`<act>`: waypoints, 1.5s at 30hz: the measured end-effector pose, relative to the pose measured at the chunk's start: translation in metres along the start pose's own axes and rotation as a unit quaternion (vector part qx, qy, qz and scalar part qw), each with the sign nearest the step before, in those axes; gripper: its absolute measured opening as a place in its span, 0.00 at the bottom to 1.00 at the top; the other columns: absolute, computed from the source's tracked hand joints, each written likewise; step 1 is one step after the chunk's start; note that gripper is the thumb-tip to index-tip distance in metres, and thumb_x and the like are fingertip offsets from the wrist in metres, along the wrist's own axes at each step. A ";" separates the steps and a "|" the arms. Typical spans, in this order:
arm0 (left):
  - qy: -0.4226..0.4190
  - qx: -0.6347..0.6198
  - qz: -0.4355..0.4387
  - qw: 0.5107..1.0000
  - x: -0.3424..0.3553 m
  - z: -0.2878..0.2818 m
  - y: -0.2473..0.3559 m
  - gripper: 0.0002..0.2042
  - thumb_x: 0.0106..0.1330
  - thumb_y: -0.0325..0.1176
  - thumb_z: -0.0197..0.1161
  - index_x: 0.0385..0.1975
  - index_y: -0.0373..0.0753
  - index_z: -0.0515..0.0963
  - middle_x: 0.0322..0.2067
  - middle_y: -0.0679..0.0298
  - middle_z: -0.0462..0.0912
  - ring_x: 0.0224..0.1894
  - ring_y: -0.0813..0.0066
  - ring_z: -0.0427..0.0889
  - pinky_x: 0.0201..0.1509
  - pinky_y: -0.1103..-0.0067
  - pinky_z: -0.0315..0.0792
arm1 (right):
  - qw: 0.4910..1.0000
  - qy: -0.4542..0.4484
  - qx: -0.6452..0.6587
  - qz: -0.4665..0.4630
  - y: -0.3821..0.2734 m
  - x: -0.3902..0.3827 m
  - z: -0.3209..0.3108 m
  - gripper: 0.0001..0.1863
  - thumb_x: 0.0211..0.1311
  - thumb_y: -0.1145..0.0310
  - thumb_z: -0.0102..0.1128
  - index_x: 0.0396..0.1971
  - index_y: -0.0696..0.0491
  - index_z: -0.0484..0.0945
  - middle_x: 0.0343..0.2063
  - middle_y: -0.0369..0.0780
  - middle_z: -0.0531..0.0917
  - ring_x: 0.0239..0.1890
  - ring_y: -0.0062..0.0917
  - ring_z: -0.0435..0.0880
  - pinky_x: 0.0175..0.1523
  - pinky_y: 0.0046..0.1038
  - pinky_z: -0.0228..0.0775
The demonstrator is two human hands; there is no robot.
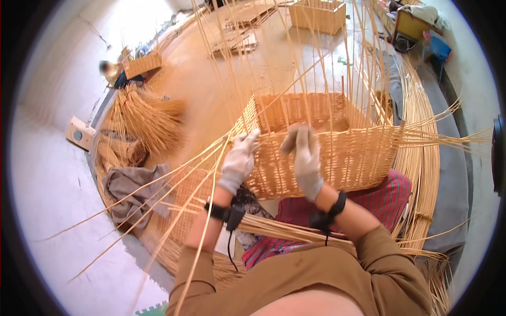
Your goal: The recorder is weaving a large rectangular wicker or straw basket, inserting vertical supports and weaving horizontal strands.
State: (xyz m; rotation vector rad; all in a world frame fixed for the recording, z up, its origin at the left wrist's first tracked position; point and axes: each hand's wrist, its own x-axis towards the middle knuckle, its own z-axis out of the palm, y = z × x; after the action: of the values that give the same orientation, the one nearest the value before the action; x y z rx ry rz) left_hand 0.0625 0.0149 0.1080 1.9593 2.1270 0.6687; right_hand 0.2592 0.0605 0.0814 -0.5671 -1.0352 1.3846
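A rectangular wicker basket [337, 163] in the making stands before me, with tall upright stakes rising from its walls. My left hand [239, 162], in a whitish glove, is closed at its near left corner, gripping wicker strands [211, 150] by the rim. Long loose strands fan out from there toward the lower left. My right hand [307, 158], gloved too, is in front of the near wall, its fingers pointing up at the rim and the thumb apart. Slight blur covers these fingers; I see nothing held in them. More strand ends [437, 138] stick out past the right corner.
Long wicker rods [421, 184] lie along the right. Another bundle [147, 118] and a grey cloth [137, 189] are at left. A finished-looking basket [318, 16] stands far back. Another person [112, 72] sits at far left by a basket [143, 65]. Checked red fabric [387, 192] lies under my basket.
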 end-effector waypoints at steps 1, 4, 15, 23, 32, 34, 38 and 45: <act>0.043 -0.164 -0.019 0.985 -0.007 0.002 0.011 0.26 0.77 0.32 0.57 0.75 0.55 0.71 0.50 0.51 0.84 0.39 0.64 0.88 0.40 0.68 0.84 | 0.997 0.038 0.006 0.066 0.013 -0.021 -0.001 0.21 0.88 0.52 0.45 0.44 0.54 0.79 0.33 0.35 0.83 0.32 0.21 0.79 0.45 0.26 0.77; 0.071 -0.219 0.053 0.972 -0.042 0.008 0.043 0.28 0.70 0.26 0.64 0.71 0.46 0.75 0.56 0.52 0.84 0.45 0.65 0.87 0.54 0.70 0.82 | 0.975 -0.006 -0.125 0.183 0.039 -0.075 0.009 0.20 0.88 0.54 0.43 0.49 0.54 0.80 0.38 0.38 0.87 0.41 0.26 0.86 0.52 0.32 0.80; 0.295 0.091 -0.333 0.891 -0.299 -0.051 -0.191 0.14 0.69 0.24 0.55 0.49 0.28 0.82 0.36 0.50 0.87 0.43 0.44 0.85 0.54 0.63 0.78 | 0.747 -0.473 -0.462 0.066 0.003 -0.034 0.031 0.16 0.73 0.54 0.62 0.52 0.46 0.87 0.42 0.45 0.91 0.48 0.43 0.90 0.54 0.39 0.82; -0.554 0.134 -0.456 0.684 -0.645 0.133 -0.195 0.22 0.73 0.52 0.60 0.61 0.52 0.84 0.63 0.59 0.85 0.65 0.53 0.82 0.65 0.62 0.77 | 0.835 -0.375 -0.327 -0.236 0.009 -0.020 0.112 0.19 0.71 0.62 0.65 0.59 0.44 0.83 0.55 0.43 0.86 0.61 0.43 0.83 0.64 0.43 0.76; 0.324 -0.160 -0.291 0.886 -0.300 -0.002 -0.186 0.16 0.79 0.38 0.62 0.52 0.29 0.83 0.43 0.55 0.86 0.46 0.67 0.83 0.52 0.70 0.77 | 0.599 -0.659 -0.365 -0.272 0.006 -0.026 0.142 0.12 0.60 0.61 0.69 0.43 0.44 0.88 0.35 0.38 0.85 0.46 0.37 0.85 0.52 0.41 0.77; 0.277 -0.231 -0.163 0.919 -0.211 -0.034 -0.148 0.20 0.80 0.36 0.63 0.63 0.28 0.76 0.48 0.57 0.85 0.50 0.70 0.82 0.57 0.73 0.76 | 0.707 -0.574 -0.323 -0.257 0.002 -0.027 0.123 0.05 0.61 0.63 0.68 0.36 0.45 0.85 0.30 0.39 0.84 0.41 0.39 0.85 0.49 0.41 0.76; 0.126 -0.353 -0.005 0.927 -0.062 -0.044 -0.079 0.31 0.76 0.37 0.69 0.73 0.30 0.68 0.61 0.53 0.82 0.65 0.66 0.79 0.71 0.72 0.72 | 0.798 -0.474 -0.271 -0.254 0.001 -0.029 0.087 0.03 0.60 0.67 0.66 0.33 0.46 0.82 0.33 0.40 0.85 0.42 0.43 0.85 0.48 0.45 0.74; 0.124 -0.535 -0.104 0.829 0.029 0.019 -0.071 0.24 0.82 0.49 0.58 0.60 0.31 0.80 0.64 0.51 0.81 0.71 0.63 0.75 0.77 0.70 0.66 | 0.972 -0.203 0.114 -0.007 0.026 0.012 0.039 0.05 0.76 0.67 0.60 0.39 0.51 0.81 0.37 0.38 0.87 0.44 0.30 0.88 0.53 0.34 0.81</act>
State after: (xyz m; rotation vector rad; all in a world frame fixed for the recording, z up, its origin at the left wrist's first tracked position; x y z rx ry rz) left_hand 0.0027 0.0444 0.0655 1.0243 1.4205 1.6533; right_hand 0.2116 0.0665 0.0810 -0.1051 -1.1774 1.6197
